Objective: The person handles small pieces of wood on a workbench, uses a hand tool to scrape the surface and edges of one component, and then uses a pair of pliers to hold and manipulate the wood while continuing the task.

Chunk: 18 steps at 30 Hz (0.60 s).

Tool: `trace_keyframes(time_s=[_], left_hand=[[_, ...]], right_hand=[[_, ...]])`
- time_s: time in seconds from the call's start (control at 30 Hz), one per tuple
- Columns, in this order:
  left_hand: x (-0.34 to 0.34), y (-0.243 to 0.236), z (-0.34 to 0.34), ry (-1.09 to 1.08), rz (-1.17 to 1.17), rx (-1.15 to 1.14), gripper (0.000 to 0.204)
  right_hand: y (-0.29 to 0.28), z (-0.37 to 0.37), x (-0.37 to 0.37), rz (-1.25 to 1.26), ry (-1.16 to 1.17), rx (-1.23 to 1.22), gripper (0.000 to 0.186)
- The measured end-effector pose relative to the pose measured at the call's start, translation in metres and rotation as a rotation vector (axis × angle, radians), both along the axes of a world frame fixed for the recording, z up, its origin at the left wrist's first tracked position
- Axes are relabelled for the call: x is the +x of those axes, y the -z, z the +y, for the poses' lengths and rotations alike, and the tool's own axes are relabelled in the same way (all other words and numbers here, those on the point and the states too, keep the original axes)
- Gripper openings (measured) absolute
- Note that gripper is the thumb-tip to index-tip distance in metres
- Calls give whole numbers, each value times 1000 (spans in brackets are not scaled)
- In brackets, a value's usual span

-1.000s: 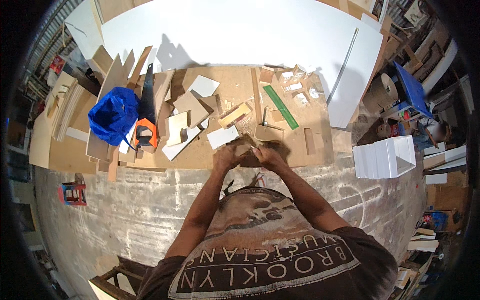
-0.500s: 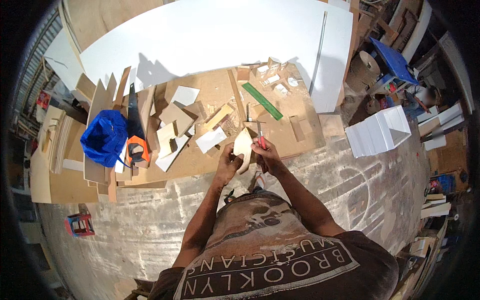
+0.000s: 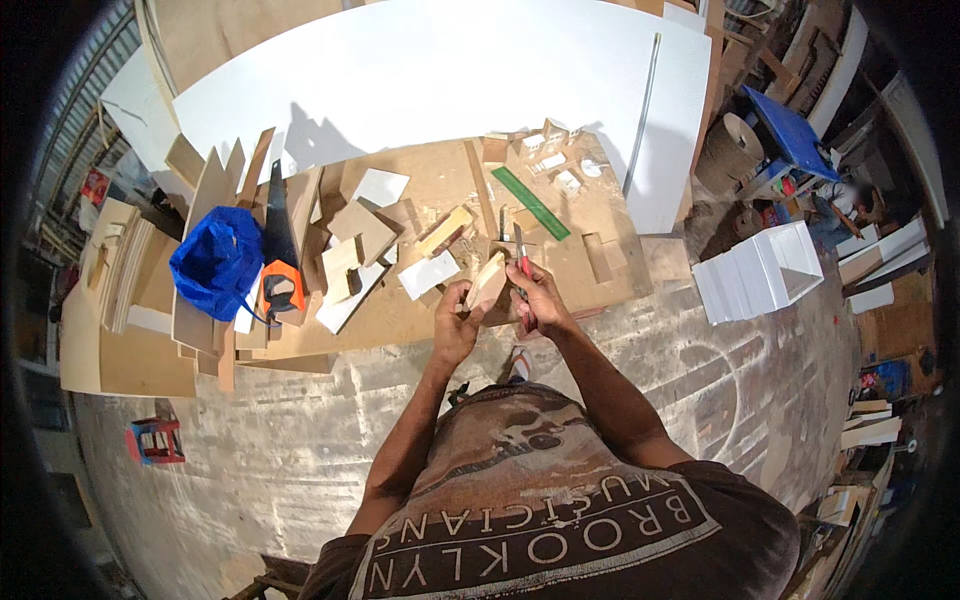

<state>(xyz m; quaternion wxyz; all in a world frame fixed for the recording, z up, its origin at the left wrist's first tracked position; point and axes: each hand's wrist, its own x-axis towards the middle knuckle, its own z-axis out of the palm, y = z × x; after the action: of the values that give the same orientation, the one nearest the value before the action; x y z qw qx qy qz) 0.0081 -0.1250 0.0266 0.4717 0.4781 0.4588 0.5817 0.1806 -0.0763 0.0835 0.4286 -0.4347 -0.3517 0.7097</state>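
Note:
Near the front edge of the wooden workbench (image 3: 450, 180), my left hand (image 3: 457, 325) is closed on a small pale wood piece (image 3: 487, 281), which it holds tilted. Beside it, my right hand (image 3: 541, 301) is wrapped round a red-handled cutter knife (image 3: 523, 264), its blade pointing away from me. The knife is close to the wood piece; whether the blade touches it I cannot tell. Beyond my hands lie a green ruler (image 3: 530, 203) and a narrow wooden strip (image 3: 478, 185). A white offcut (image 3: 429, 274) lies left of the wood piece.
At the left are a blue bag (image 3: 213, 262), a handsaw with an orange handle (image 3: 282, 288) and upright boards. Small model-house parts (image 3: 556, 135) stand at the back of the bench. A white box-like unit (image 3: 755, 272) is on the floor at right; a red stool (image 3: 155, 440) stands left.
The wood piece has turned in my left hand and now shows a narrower side. My right hand has come slightly to the right with the knife. The view has shifted a little.

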Motion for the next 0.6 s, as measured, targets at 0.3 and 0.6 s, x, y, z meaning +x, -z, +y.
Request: trace_keyframes(time_s=[0.3,0.6], left_hand=[[-3,-35,5,-211,564,271,31],[-5,-39,7,-108,360,26,37]], right_hand=[[3,-1,-8,21,-55,66,32],[-7,7,-12,-103,-35,143,42]])
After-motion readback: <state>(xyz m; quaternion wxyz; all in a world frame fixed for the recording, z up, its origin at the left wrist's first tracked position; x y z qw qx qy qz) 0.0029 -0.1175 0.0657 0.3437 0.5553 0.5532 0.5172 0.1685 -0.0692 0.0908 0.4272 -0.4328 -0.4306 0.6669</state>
